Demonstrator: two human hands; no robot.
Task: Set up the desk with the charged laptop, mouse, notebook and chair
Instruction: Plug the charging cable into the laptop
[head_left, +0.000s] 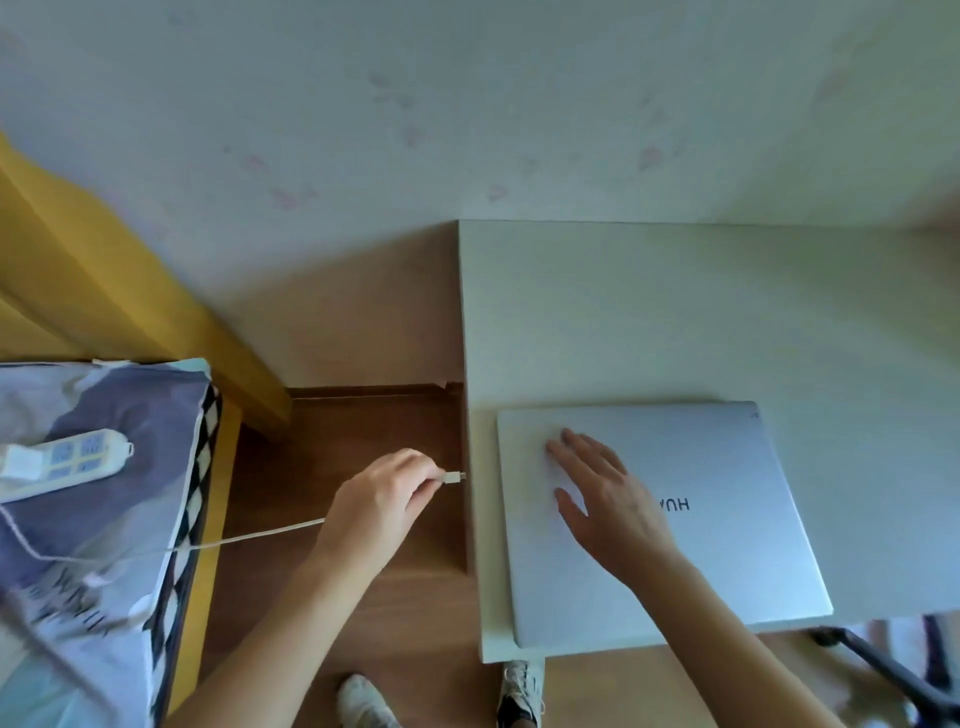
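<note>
Pinching the white charging cable (249, 538) near its plug, the left hand (382, 506) hovers at nine o'clock of the closed laptop (727, 499); fingers clamped on it. Right hand (605, 501) lies flat on the lid, fingers spread; desk (675, 312) beneath.

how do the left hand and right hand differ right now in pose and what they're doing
The left hand is closed in a grip on the white charging cable near its plug, held off the desk's left edge over the floor. The right hand lies open and flat, fingers spread, on the closed laptop on the desk. The left holds something; the right only presses down. Both are bare and reach forward.
</note>
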